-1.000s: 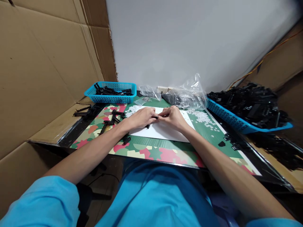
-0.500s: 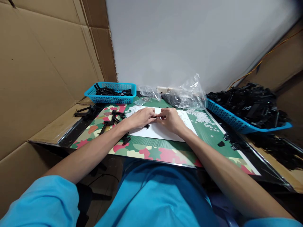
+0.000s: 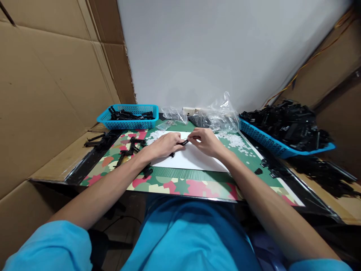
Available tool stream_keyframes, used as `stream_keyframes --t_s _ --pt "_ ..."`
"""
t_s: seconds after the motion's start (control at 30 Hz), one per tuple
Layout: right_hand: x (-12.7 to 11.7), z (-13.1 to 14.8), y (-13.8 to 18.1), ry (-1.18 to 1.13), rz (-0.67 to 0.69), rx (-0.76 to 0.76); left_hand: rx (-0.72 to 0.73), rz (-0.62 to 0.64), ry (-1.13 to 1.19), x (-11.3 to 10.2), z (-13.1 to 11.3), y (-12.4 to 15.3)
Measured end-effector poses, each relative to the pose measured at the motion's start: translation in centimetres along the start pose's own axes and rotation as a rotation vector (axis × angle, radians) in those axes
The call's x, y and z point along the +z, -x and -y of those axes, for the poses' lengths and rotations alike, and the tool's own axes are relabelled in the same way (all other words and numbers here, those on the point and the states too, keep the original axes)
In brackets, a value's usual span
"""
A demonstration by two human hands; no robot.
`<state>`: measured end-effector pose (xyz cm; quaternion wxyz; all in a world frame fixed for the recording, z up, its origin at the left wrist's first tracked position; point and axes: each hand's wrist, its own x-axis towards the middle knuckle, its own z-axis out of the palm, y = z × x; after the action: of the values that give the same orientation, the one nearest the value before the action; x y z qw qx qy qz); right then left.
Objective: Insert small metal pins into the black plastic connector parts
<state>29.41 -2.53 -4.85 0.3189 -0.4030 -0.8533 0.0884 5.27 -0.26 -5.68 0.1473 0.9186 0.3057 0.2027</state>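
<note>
My left hand point(image 3: 167, 145) is closed around a slim black plastic part point(image 3: 184, 142), over a white sheet point(image 3: 186, 162). One end of the part sticks out past the thumb and forefinger, and a dark bit shows below the palm. At that protruding end, my right hand point(image 3: 207, 141) has its thumb and forefinger pinched together; whatever they hold is too small to make out. Small white discs point(image 3: 235, 141) are scattered right of the sheet, and more white discs point(image 3: 153, 136) lie behind my left hand. Several black plastic assemblies point(image 3: 128, 150) rest left of my left wrist.
A blue basket point(image 3: 126, 123) with black parts stands at the back left. Another blue basket point(image 3: 270, 141), heaped with black parts, is at the right. Clear plastic bags point(image 3: 222, 118) lie along the wall. Loose black pieces point(image 3: 275, 171) are near the mat's right edge.
My fingertips have drawn slightly apart, and more of the black part shows between my hands. The whole view has shifted a little.
</note>
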Motion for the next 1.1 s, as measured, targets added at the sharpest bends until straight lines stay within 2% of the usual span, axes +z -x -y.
stream_keyframes --t_s 0.13,0.2,0.33,0.47,0.63,0.87,1.1 --pt "-0.1 -0.2 -0.2 -0.011 -0.068 -0.023 0.012 0.002 -0.004 0.1 0.1 0.0" --pt "-0.1 0.1 -0.3 -0.054 -0.134 0.014 0.019 -0.006 -0.015 0.2 0.2 0.0" --pt "0.6 0.6 -0.7 -0.285 -0.209 0.169 0.035 -0.009 -0.045 0.3 0.2 -0.1" --pt "1.8 0.8 -0.9 -0.467 -0.228 0.235 0.033 -0.018 -0.047 0.2 0.1 -0.1" --pt "2.6 0.9 -1.0 -0.513 -0.248 0.26 0.033 -0.022 -0.047 0.1 0.0 0.0" --pt "2.5 1.0 -1.0 -0.498 -0.219 0.265 0.039 -0.025 -0.046 0.2 -0.1 -0.1" --pt "2.6 1.4 -0.8 -0.403 -0.235 0.224 0.041 -0.023 0.087 0.3 0.1 0.1"
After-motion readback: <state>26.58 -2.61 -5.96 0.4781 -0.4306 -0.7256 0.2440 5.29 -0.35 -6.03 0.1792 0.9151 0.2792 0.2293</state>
